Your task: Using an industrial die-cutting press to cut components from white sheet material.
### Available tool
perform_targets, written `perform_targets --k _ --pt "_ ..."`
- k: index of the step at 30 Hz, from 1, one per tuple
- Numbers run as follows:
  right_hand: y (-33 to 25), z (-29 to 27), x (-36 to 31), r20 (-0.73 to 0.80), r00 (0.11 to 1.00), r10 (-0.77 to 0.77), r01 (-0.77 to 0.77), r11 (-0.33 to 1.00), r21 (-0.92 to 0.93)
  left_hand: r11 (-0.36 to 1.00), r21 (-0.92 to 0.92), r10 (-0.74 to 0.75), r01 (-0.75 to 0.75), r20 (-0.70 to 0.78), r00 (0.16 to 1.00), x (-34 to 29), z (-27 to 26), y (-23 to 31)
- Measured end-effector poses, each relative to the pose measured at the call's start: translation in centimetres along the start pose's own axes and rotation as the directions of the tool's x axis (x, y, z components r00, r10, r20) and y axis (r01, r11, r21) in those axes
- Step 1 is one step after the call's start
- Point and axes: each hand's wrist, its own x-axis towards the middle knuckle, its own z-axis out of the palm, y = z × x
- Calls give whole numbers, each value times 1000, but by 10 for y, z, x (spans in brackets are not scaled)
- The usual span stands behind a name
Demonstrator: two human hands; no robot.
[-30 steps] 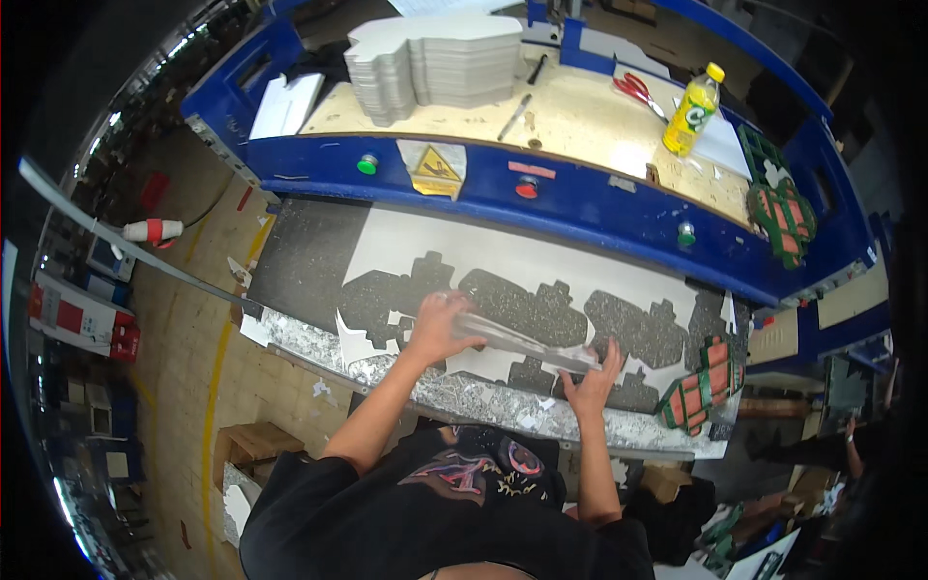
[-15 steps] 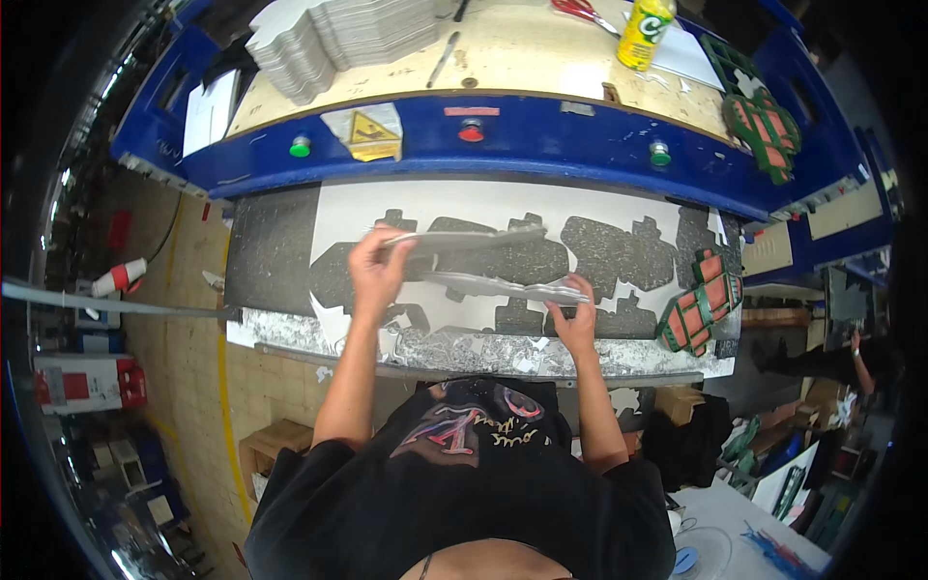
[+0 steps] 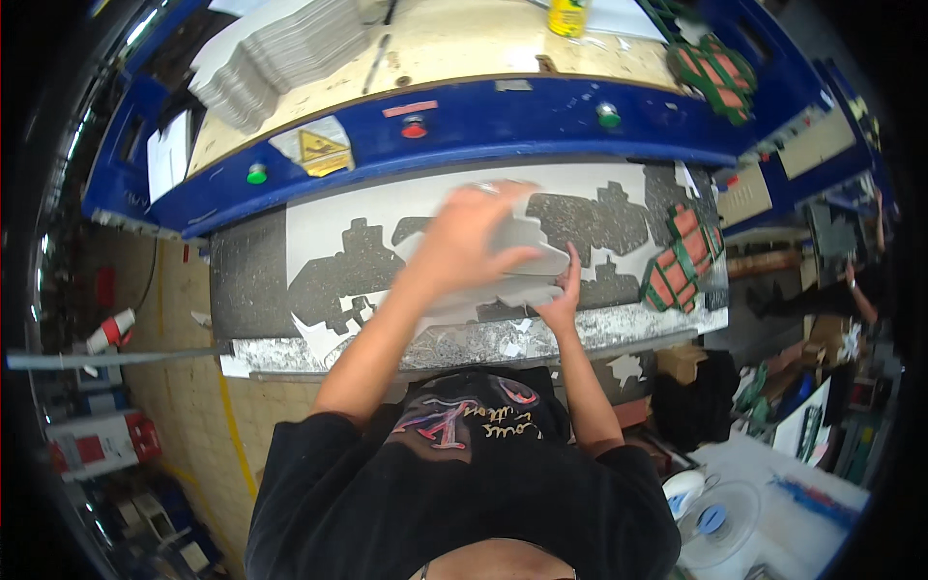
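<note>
My right hand grips the right end of a small stack of grey-white die-cut card pieces, thumb up along its edge. Over the left part of the same pieces is my left hand, smeared by motion. Its thumb stretches across the card and its fingers reach past the far side; whether they grip is unclear. Beneath both hands lies a white card sheet with shaped cut-outs, on a dark, scuffed bed. A green-framed cutting die with pink pads rests at the bed's right end.
Beyond the bed runs a blue machine beam with a red button and green buttons. On the wooden top behind it stand a tall stack of cut card, a yellow can and another die. Scraps litter the near edge.
My left hand has swung right and nearer, bringing its card pieces together with those in my right hand. The view has shifted, so the bench appears farther up and left.
</note>
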Motion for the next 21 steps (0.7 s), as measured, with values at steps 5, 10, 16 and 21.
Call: perform_targets --k 5,10,16,21 --pt "5 -7 20 40 995 -94 101 955 -280 941 158 -326 301 172 930 -79 11 -118" --pt "13 -24 19 114 977 183 -197 972 131 781 -75 -606 620 147 782 -107 51 -152" --pt "38 -10 16 175 943 284 -228 931 -283 757 -219 -585 615 193 788 -115 44 -181" --pt "-2 -25 17 93 988 123 -135 982 135 903 187 -384 387 -55 922 -154 32 -191"
